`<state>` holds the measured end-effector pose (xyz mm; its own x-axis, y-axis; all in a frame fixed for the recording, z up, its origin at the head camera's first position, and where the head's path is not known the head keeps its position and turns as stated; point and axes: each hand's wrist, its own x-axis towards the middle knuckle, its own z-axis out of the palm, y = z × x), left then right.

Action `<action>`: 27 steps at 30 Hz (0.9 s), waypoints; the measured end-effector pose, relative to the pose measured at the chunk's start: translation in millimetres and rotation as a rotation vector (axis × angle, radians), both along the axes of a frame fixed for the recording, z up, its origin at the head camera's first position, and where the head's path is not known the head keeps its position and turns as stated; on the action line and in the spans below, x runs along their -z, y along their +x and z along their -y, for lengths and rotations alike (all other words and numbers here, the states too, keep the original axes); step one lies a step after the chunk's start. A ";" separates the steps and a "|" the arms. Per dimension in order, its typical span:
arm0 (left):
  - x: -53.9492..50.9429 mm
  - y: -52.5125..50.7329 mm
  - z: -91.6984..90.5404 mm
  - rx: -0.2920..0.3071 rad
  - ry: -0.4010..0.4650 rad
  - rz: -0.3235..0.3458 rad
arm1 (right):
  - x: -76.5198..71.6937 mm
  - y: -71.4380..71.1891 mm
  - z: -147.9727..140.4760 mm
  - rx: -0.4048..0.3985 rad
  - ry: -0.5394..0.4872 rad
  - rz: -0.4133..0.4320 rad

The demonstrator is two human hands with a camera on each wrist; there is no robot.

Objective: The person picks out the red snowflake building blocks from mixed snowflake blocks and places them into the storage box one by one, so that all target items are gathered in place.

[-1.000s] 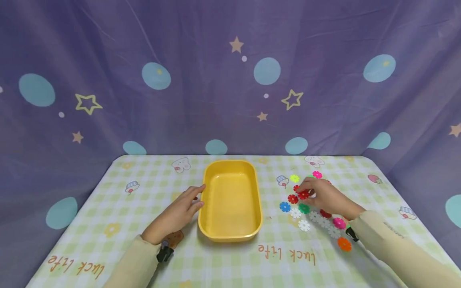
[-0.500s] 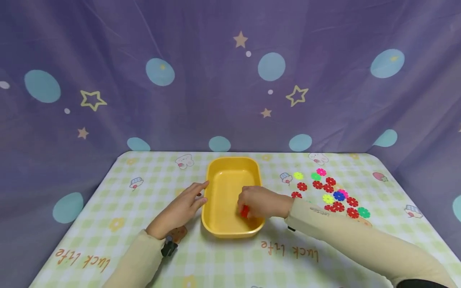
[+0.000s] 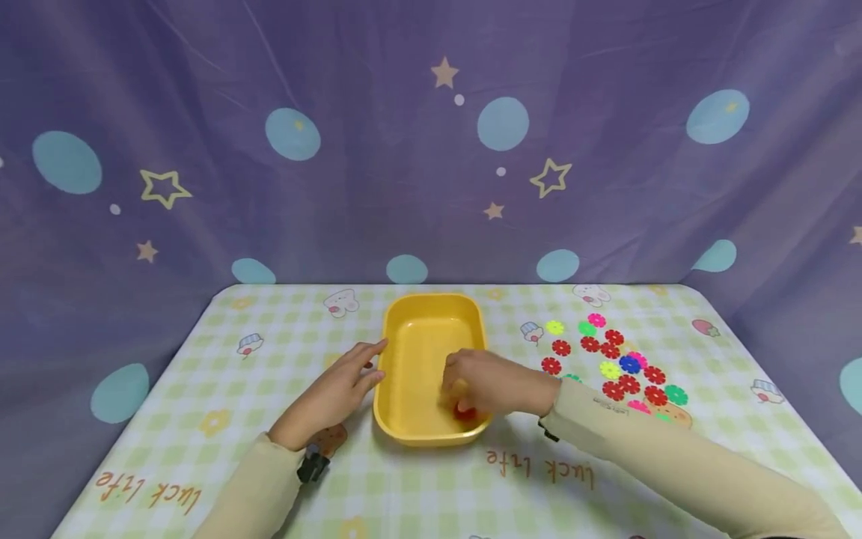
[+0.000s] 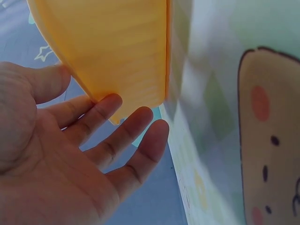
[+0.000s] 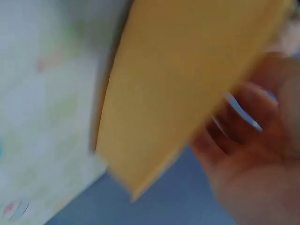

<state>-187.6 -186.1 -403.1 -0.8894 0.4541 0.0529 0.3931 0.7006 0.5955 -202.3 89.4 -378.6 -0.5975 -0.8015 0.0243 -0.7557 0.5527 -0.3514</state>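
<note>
A yellow plastic tray point(image 3: 431, 440) stands on the table. My left hand point(image 3: 333, 403) is at its left side; the left wrist view shows thumb and fingertips touching the tray's rim and outer wall, fingers loosely spread. Inside the tray's near right part is my right hand point(image 3: 498, 383), its fingers blurred. Just under its thumb shows a red snowflake disc point(image 3: 466, 413), seemingly low in the tray and partly hidden. In the right wrist view the tray wall point(image 5: 173, 84) covers the right fingertips. Several red snowflake discs point(image 3: 613, 391) lie loose on the table to the right.
More discs in yellow, green, pink and blue point(image 3: 629, 364) are scattered among the red ones, some covered by the right sleeve point(image 3: 646, 442). A checked cloth point(image 3: 296, 314) covers the table. A purple curtain point(image 3: 377, 187) hangs behind it.
My right hand has gone from the disc pile leftward into the tray, carrying red discs. The red now shows lower, beneath the thumb. My left hand has stayed at the tray's side.
</note>
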 end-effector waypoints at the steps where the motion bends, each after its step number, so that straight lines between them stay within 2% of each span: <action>1: 0.1 0.0 0.4 0.001 -0.001 -0.003 | -2.3 -3.4 -8.4 0.032 -0.068 -0.031; 3: 0.3 -0.1 1.0 -0.003 -0.002 -0.005 | -5.5 -12.8 -30.9 0.141 -0.193 -0.078; 5: 0.2 -0.2 0.9 -0.003 0.000 -0.005 | -4.9 -23.5 -58.3 0.268 -0.244 -0.106; 7: 0.4 -0.3 0.9 -0.009 0.000 -0.004 | 0.5 -32.7 -85.8 0.363 -0.231 -0.075; 10: 0.9 0.0 1.4 -0.014 -0.005 -0.003 | 14.7 -37.5 -118.1 0.434 -0.140 0.051; 12: 1.2 0.0 2.2 -0.010 -0.009 -0.006 | 24.5 -35.8 -129.1 0.440 -0.090 0.134; 15: 0.4 -0.7 3.0 0.005 -0.012 -0.011 | 36.2 -33.4 -133.3 0.448 -0.055 0.198; 21: 0.0 -1.0 1.3 0.005 -0.001 -0.013 | 36.6 -45.2 -131.4 0.448 -0.004 0.285; 24: 0.4 0.1 0.7 0.005 0.001 -0.001 | 36.3 -46.7 -131.2 0.445 0.004 0.306; 27: 0.5 0.7 0.3 0.009 -0.002 -0.003 | 39.2 -43.2 -129.9 0.453 -0.018 0.271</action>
<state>-186.9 -186.3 -403.5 -0.8850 0.4623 0.0544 0.4012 0.6983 0.5928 -245.5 219.3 -417.8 -0.8707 -0.4625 -0.1675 -0.3233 0.7946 -0.5138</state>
